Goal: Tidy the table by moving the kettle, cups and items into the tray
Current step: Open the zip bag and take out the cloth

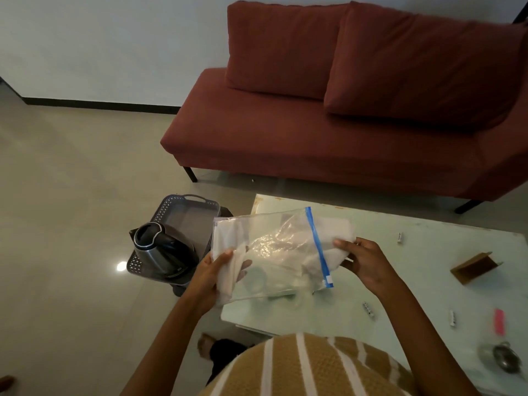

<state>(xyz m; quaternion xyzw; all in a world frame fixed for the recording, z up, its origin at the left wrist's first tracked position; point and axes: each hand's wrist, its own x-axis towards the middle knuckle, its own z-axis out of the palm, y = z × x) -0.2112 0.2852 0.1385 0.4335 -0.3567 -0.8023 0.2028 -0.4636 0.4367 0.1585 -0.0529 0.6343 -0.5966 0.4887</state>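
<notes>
I hold a clear zip bag [274,250] with a blue seal strip and a white cloth above the table's left end. My left hand [213,277] grips the bag's left edge together with the cloth. My right hand [363,260] pinches the right side near the blue strip. The steel and black kettle [160,250] stands in the grey perforated tray [177,208], which rests on a low stand left of the table. On the pale glass table [428,281] lie a brown card piece [474,267], small white sachets [400,238], a pink sachet [499,321] and a metal strainer [505,358].
A red sofa [328,124] stands beyond the table. Glossy tiled floor lies to the left. My striped top fills the bottom of the view. A dark shape lies on the floor under the table's near left corner.
</notes>
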